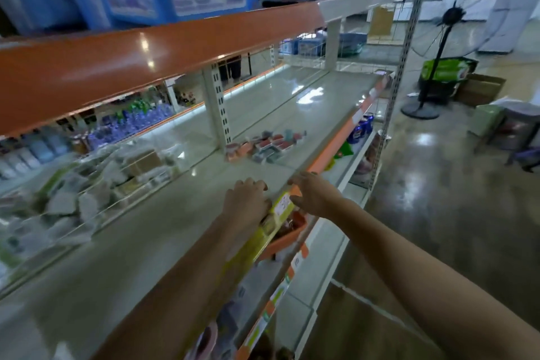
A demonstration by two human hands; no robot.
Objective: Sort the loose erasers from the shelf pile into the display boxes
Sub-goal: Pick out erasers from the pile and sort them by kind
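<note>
A pile of loose erasers and small display boxes (267, 145) lies on the pale shelf (163, 228), beyond both hands, in red, orange, grey and teal. My left hand (247, 203) rests on the shelf near its front edge with fingers curled, holding nothing that I can see. My right hand (314, 193) hovers at the orange front rail (330, 152), fingers relaxed and spread, empty. Both hands are well short of the pile. The view is blurred.
An orange shelf board (131, 64) hangs overhead. Clear-fronted bins of packaged goods (73, 184) fill the left back. An orange basket (287, 235) sits on the lower shelf under my hands. A standing fan (432, 67) and cartons stand on the glossy floor at right.
</note>
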